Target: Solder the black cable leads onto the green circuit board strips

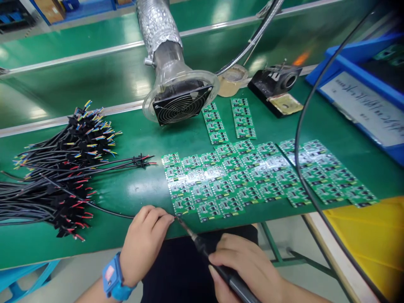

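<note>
My left hand [147, 240], with a blue watch on its wrist, is closed on a black cable [110, 211] at the table's front edge. The cable runs left toward the bundles of cables. In my right hand [246, 265] is a black soldering iron [217, 267], its tip beside my left fingertips, at the lower left corner of the green circuit boards [205, 191]. The boards lie side by side in panels. Black cables with red ends [72, 206] and others with coloured ends [91, 130] are piled at the left.
A fume extractor fan [183, 105] on a foil duct hangs over the table's back. Behind the boards stands a soldering iron holder [274, 88]. Blue bin [362, 101] and yellow bin [369, 240] are at the right. A dark cord [311, 193] crosses over the boards.
</note>
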The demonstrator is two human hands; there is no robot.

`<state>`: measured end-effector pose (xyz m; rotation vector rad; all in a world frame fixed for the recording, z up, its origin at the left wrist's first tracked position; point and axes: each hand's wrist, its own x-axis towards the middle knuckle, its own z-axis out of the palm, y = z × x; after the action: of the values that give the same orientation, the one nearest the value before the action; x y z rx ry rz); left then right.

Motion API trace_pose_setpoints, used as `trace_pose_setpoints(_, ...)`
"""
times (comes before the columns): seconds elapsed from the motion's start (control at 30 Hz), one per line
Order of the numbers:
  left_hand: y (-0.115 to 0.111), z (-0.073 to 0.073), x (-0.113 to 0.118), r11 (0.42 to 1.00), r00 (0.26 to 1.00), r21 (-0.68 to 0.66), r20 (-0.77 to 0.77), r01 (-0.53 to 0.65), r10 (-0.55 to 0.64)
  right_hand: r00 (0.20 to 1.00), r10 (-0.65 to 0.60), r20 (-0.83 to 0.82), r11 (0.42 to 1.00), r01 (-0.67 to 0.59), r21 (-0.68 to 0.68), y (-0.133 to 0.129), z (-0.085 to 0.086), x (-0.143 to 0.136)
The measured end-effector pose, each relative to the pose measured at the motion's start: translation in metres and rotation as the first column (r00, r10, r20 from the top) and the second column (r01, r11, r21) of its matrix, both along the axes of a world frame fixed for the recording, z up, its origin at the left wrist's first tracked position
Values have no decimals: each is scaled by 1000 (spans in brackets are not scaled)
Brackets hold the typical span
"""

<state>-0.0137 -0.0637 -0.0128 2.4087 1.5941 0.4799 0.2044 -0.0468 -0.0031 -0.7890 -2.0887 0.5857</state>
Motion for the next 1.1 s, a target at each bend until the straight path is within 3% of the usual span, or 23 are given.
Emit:
trace_pose_setpoints(0.27, -5, 1, 0, 999, 993, 41, -115, 24, -19, 993, -74, -91, 975, 53, -215, 11, 19, 13)
trace_pose_setpoints(0.5, -9, 11, -1, 998, 969, 32, -243, 61, -51, 979, -161, -123, 956, 124, -267, 15, 14, 18)
trace_pose_setpoints(0.67, 25, 31, -11, 998, 976, -56, -213, 39, -50, 972, -196, -132, 948, 153, -279, 17, 13, 18)
trace_pose_setpoints(0.8, 74, 29, -23, 976, 925, 154, -327, -151, 195, 973, -180, -145, 952, 135, -274, 17, 13, 12)
trace_pose_setpoints(0.9, 98, 18, -30, 950, 876, 225, -387, -215, 290, 975, -158, -159, 960, 115, -254, 16, 12, 9)
trace_pose_setpoints(1.0, 102, 12, -33, 948, 880, 226, -370, -225, 297, 977, -138, -163, 965, 95, -243, 16, 10, 7)
trace_pose_setpoints(1.1, 90, 16, -33, 972, 929, 143, -298, -185, 221, 980, -110, -168, 968, 67, -242, 17, 7, 5)
